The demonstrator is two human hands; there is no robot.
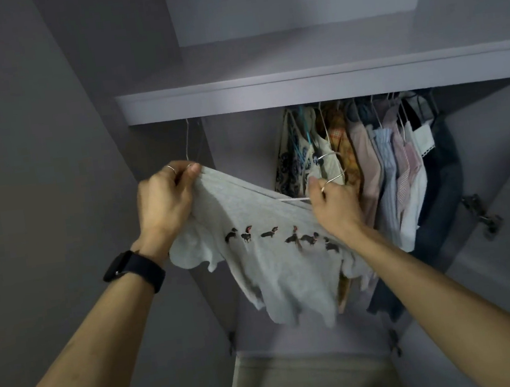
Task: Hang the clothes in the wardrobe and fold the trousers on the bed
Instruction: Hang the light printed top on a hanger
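A grey T-shirt [275, 261] with a row of small dark dog prints hangs between my two hands inside the open wardrobe. My left hand [164, 201] pinches the shirt's upper edge at the left, just below a bare wire hanger [187, 140]. My right hand [333, 203] grips the shirt's right edge together with a thin wire hanger [329, 168] whose hook sticks up past my fingers. The shirt's lower part droops loose. The rail is hidden behind the shelf.
A grey shelf [298, 88] spans the wardrobe above the hanging space. Several garments [382, 165] hang packed at the right: patterned, pink, striped, white and dark blue. Door hinges [483, 216] sit on the right side panel. A beige surface [302, 383] lies at the bottom.
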